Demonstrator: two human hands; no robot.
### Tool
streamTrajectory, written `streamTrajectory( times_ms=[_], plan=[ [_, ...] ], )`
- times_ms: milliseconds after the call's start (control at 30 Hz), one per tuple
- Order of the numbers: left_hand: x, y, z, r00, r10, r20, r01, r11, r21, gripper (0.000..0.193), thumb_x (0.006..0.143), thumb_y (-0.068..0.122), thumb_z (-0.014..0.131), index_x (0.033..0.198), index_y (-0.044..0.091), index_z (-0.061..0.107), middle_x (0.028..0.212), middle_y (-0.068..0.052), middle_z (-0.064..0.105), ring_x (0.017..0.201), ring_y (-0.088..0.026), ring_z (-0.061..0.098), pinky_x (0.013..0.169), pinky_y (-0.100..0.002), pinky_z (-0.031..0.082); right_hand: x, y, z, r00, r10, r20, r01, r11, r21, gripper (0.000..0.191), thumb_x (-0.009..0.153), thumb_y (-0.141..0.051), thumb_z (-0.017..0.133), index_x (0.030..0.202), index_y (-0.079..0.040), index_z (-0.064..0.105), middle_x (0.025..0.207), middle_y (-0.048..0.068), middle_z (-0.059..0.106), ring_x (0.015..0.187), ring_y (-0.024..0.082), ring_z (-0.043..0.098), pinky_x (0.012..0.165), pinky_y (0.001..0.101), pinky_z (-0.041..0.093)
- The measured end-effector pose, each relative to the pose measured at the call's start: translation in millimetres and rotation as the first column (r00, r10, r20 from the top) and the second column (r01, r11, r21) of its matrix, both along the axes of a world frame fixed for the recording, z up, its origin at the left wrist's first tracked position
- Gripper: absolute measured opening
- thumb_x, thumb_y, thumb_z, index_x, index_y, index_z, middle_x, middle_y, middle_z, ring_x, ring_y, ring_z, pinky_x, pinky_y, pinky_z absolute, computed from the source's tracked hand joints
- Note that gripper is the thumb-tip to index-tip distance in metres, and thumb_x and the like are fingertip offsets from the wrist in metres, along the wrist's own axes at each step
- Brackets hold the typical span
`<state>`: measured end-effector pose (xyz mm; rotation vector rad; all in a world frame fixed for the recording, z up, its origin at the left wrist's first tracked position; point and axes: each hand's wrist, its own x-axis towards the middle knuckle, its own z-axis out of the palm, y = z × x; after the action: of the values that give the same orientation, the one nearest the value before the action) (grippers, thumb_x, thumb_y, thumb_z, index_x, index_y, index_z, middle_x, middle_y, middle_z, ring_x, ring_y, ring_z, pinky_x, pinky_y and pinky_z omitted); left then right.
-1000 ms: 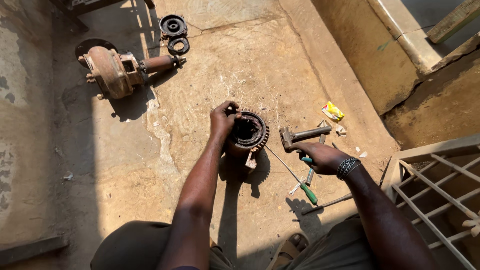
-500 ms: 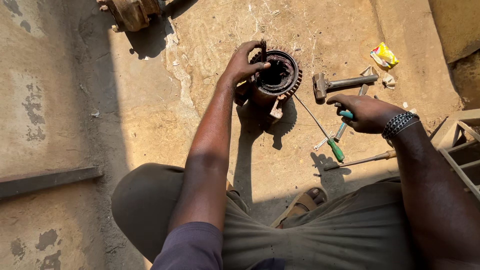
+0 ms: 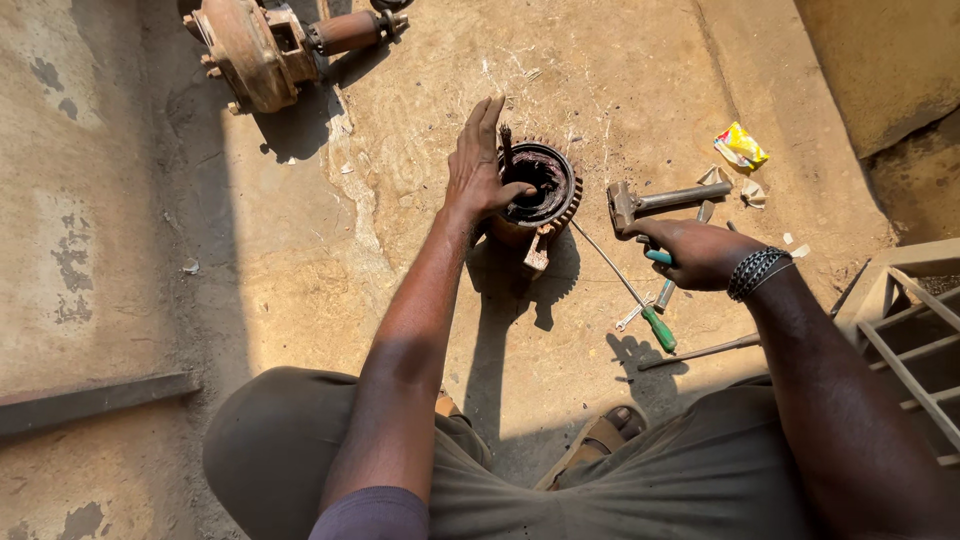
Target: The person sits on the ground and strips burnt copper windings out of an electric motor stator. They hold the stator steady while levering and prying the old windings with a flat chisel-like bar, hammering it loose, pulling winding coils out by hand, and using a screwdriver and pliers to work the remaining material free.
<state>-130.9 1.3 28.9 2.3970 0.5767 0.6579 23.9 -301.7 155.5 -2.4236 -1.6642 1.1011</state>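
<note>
1. Stator ring (image 3: 540, 195) sits on the concrete floor (image 3: 420, 290) before my knees; my left hand (image 3: 478, 165), fingers spread, steadies its rim.
2. It looks heavy, rigid, greasy; best gripped by the outer rim.
3. My right hand (image 3: 700, 252) closes on a blue-handled tool (image 3: 660, 258), probably a screwdriver.

Left hand (image 3: 478, 165) flat against rim of round rusty stator (image 3: 537, 195), thumb hooked into its dark bore, fingers spread and pointing away. Stator upright on concrete floor (image 3: 420, 260) in sun. Right hand (image 3: 700, 252), beaded bracelet (image 3: 755, 272) at wrist, closed round blue-handled tool (image 3: 660, 258). Hammer (image 3: 660, 200) just beyond right hand. Green-handled screwdriver (image 3: 655, 325) below it, shaft toward stator. Metal rod (image 3: 700, 352) near screwdriver. Yellow wrapper (image 3: 740, 147) well right of stator. Rusty pump housing (image 3: 265, 45) at top left. Metal grille (image 3: 900, 330) at right edge
</note>
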Motion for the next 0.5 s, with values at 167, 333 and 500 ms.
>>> streamTrajectory(
  times_ms=[167,333,500],
  plan=[
    [-0.2,-13.8,31.3,0.995,-0.068,0.075,0.043,0.954,0.298,0.147,0.042,0.045,0.102,0.161,0.03,0.016,0.169,-0.012,0.007,0.154,-0.044,0.016,0.117,-0.065,0.023,2.7,-1.3,-16.9,0.999,0.034,-0.003,-0.034,0.998,0.055,0.056,0.088,-0.009,0.066,0.14,-0.022,0.048,0.121,0.013,0.069,0.114,0.033,0.065,0.097,0.0455,0.053],
    [10.9,-43.2,14.6,0.885,-0.078,-0.459,0.358,0.743,0.565,0.095,0.079,0.016,0.077,0.157,0.047,0.032,0.171,0.002,0.012,0.157,-0.025,0.007,0.125,-0.052,0.009,4.3,-0.6,-25.7,0.999,0.026,-0.019,-0.025,0.997,0.068,0.054,0.089,-0.007,0.067,0.139,-0.02,0.048,0.124,0.012,0.067,0.117,0.031,0.064,0.098,0.0452,0.053],
    [17.3,-51.2,-2.7,0.88,-0.035,-0.473,0.422,0.515,0.746,0.078,0.089,0.013,0.068,0.154,0.039,0.033,0.168,0.004,0.02,0.153,-0.021,0.017,0.125,-0.047,0.01,5.4,2.2,-28.3,1.0,0.0,-0.018,0.0,1.0,0.013,0.052,0.092,-0.011,0.067,0.139,-0.021,0.047,0.127,0.01,0.065,0.118,0.029,0.063,0.099,0.0441,0.053]
  ],
)
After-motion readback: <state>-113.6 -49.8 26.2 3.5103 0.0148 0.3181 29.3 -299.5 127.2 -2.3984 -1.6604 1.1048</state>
